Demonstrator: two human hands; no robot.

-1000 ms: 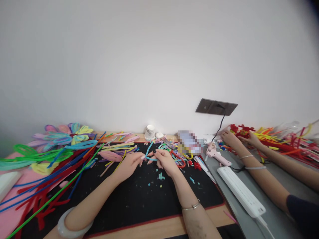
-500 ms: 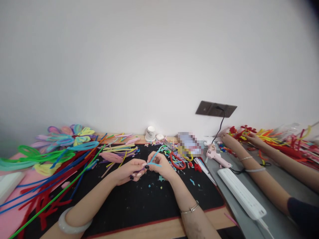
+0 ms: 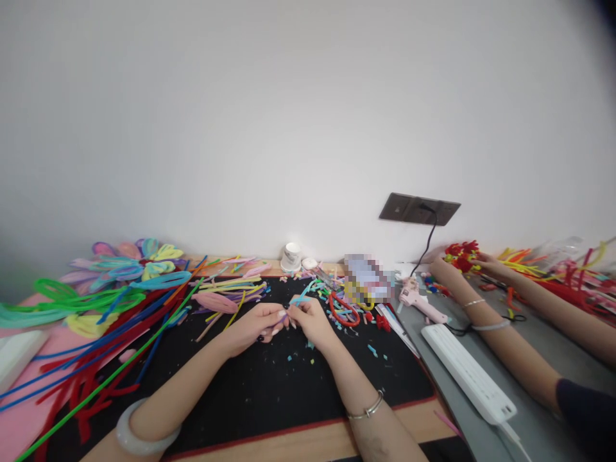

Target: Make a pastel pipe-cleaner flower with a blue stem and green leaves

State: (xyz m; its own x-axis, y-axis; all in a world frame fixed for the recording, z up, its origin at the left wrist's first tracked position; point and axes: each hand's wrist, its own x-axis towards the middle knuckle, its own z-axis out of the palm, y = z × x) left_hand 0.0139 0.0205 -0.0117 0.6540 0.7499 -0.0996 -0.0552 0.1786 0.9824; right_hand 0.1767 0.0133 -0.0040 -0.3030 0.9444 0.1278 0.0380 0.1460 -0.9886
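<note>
Over the black mat [image 3: 260, 398], my left hand [image 3: 260, 326] and my right hand [image 3: 310, 321] meet fingertip to fingertip. My left fingers are closed on a purple pipe cleaner [image 3: 285, 319], most of it hidden by the fingers. A light blue pipe cleaner [image 3: 303, 296] sticks up behind my right thumb and forefinger, which are pinched. How the two pieces join is hidden. Small blue and yellow clippings [image 3: 290, 358] lie on the mat below my hands. Just left of my left hand is a bunch of pink, yellow and purple pipe cleaners [image 3: 216, 303].
Long green, blue and red pipe cleaners [image 3: 96, 385] and a pastel pipe cleaner flower [image 3: 144, 262] lie left. A paper cup [image 3: 291, 256] stands by the wall. Right are a pink glue gun [image 3: 421, 303], a white power strip [image 3: 466, 372] and another person's hands with red flowers [image 3: 462, 258].
My hands have come closer together. The light blue pipe cleaner, earlier spread in two strands across my right hand, now shows mainly its upper strand. The other person's hands have shifted on the red flowers.
</note>
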